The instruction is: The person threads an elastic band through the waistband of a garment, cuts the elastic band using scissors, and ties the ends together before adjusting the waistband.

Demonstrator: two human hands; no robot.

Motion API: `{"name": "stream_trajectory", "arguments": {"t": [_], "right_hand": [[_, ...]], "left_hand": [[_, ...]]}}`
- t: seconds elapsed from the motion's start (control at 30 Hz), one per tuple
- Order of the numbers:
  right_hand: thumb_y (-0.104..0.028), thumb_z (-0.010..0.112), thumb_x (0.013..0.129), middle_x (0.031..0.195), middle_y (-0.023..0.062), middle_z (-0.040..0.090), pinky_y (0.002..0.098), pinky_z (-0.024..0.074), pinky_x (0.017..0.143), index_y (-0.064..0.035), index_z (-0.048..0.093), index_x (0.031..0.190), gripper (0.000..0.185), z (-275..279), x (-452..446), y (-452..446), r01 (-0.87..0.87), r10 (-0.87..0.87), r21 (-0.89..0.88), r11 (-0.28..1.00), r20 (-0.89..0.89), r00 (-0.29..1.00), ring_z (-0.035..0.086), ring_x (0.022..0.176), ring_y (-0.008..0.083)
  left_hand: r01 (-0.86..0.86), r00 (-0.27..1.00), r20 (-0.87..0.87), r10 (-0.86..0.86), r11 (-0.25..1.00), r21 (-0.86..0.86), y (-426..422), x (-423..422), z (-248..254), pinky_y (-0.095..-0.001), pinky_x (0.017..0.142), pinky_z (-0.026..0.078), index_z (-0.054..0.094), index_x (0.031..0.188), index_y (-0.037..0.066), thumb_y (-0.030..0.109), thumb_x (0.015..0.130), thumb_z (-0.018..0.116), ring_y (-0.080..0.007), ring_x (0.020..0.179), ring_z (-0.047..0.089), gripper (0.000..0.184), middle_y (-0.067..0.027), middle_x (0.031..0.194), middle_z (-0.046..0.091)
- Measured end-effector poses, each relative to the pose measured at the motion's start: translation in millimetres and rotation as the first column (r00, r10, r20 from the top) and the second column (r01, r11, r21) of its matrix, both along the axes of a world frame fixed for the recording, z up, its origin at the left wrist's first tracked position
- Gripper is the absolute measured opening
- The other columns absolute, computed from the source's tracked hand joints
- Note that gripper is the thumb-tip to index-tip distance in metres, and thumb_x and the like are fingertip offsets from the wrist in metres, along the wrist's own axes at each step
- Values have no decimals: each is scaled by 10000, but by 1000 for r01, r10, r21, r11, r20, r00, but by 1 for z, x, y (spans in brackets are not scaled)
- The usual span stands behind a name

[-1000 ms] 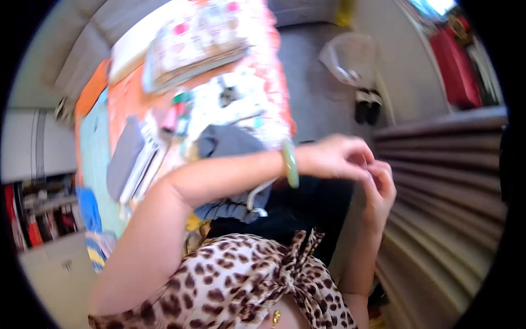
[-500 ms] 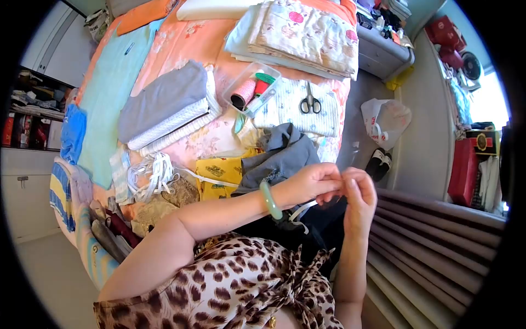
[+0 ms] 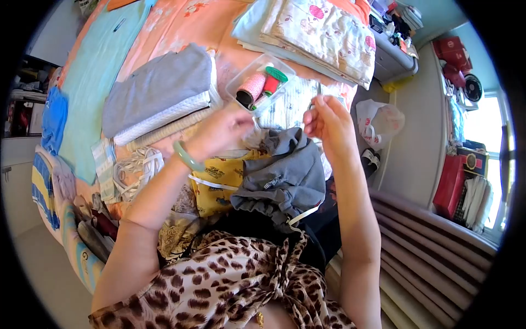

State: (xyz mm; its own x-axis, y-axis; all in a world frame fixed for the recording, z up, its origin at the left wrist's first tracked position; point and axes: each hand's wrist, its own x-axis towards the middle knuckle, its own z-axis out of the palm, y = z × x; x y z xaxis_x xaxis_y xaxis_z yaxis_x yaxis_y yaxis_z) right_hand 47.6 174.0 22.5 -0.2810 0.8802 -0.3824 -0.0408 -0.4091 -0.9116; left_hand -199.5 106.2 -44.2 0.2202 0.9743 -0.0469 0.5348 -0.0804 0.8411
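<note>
In the head view, good handling of the grey garment point(image 3: 287, 172) would seem to call for spreading its gathered edge before any pull, so the white band point(image 3: 213, 182) lies flat and untwisted; one hand might best steady the cloth while the other draws evenly, with both showing lengths of band kept within reach, since a hard tug on one could lose the other. The left hand point(image 3: 223, 130), at 10 o'clock from the garment, is half curled and too blurred to tell whether it grips anything; it hangs near the clear tub point(image 3: 244, 71) of thread. The right hand point(image 3: 330, 119), at 1 o'clock, has its fingers bent toward the thumb, and whether something is pinched there cannot be told. The garment lies close before the person, just right of centre, crumpled and matt, with a small pale print, its near edge puckered into tight folds. One length of band leaves it at 9 o'clock across the yellow cloth point(image 3: 215, 170), another shows at 5 o'clock; whether they join inside is hidden. Farther out at 9 o'clock, a loose white coil point(image 3: 141, 169) sits on the bed point(image 3: 181, 22).
</note>
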Motion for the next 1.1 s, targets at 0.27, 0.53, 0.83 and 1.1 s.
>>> {"name": "stream_trajectory", "arguments": {"t": [0.27, 0.53, 0.83, 1.1], "right_hand": [[-180, 599, 876, 674, 77, 665, 267, 492, 487, -10, 722, 940, 219, -40, -64, 73, -372, 244, 216, 903, 455, 856, 596, 514, 111], [-146, 603, 820, 601, 100, 670, 324, 541, 534, -12, 693, 800, 163, -69, -84, 46, -414, 232, 126, 902, 666, 709, 652, 493, 182], [-164, 623, 790, 808, 215, 683, 461, 528, 768, -17, 660, 819, 154, -97, -99, 48, -441, 98, 236, 866, 784, 613, 669, 838, 385], [-203, 580, 830, 925, 246, 687, 468, 534, 785, -39, 700, 920, 222, -114, -104, 66, -529, 148, 210, 823, 818, 555, 683, 881, 380]], "left_hand": [[-228, 957, -182, 228, 973, 20, 84, -32, -18, -406, 777, 498, 662, 1003, 41, 307, 901, 624, -324, 877, 662, 287, -174, 954, 682], [-131, 958, -264, 112, 990, -55, 87, -19, -33, -450, 821, 503, 666, 1037, 53, 378, 864, 628, -364, 924, 657, 370, -198, 976, 687], [-277, 921, -288, 262, 961, -13, 80, -7, -40, -458, 797, 516, 683, 985, 31, 425, 815, 664, -362, 905, 671, 430, -211, 940, 696], [-309, 949, -125, 290, 934, -180, 88, -14, -59, -335, 789, 518, 660, 1016, 4, 480, 810, 747, -206, 871, 672, 526, -137, 944, 708]]}}
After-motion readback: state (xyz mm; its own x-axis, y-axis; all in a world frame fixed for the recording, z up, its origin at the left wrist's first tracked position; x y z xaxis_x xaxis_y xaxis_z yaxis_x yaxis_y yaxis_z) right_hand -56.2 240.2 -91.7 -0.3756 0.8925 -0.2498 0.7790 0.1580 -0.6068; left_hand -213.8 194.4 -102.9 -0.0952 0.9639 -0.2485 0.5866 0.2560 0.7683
